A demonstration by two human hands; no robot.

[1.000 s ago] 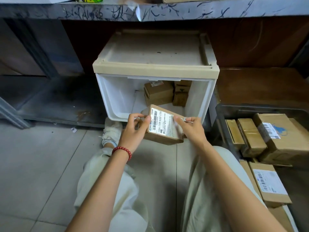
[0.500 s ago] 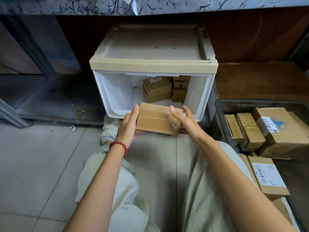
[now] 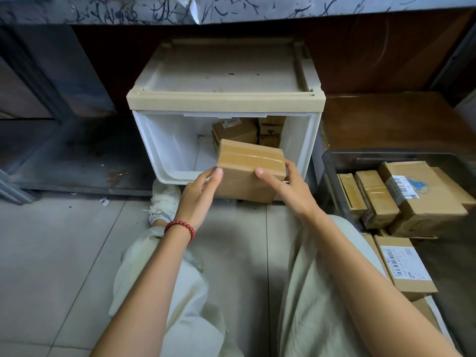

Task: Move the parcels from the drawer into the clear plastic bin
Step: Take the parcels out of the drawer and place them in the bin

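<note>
the parcel [image 3: 251, 168] has been turned tape side up and is gripped at its ends by the left hand [image 3: 198, 195] and right hand [image 3: 289, 193]; transfer to the bin [image 3: 386, 153] remains.

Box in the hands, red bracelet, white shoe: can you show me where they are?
box [image 3: 251, 161]: head view, on its taped top face.
bracelet [image 3: 181, 223]: head view, on the beads atop the wrist.
shoe [image 3: 164, 199]: head view, on its laced upper.

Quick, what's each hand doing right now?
Left hand: grips the left end of the tape-sealed brown cardboard parcel.
Right hand: grips the same parcel's right end.
</note>
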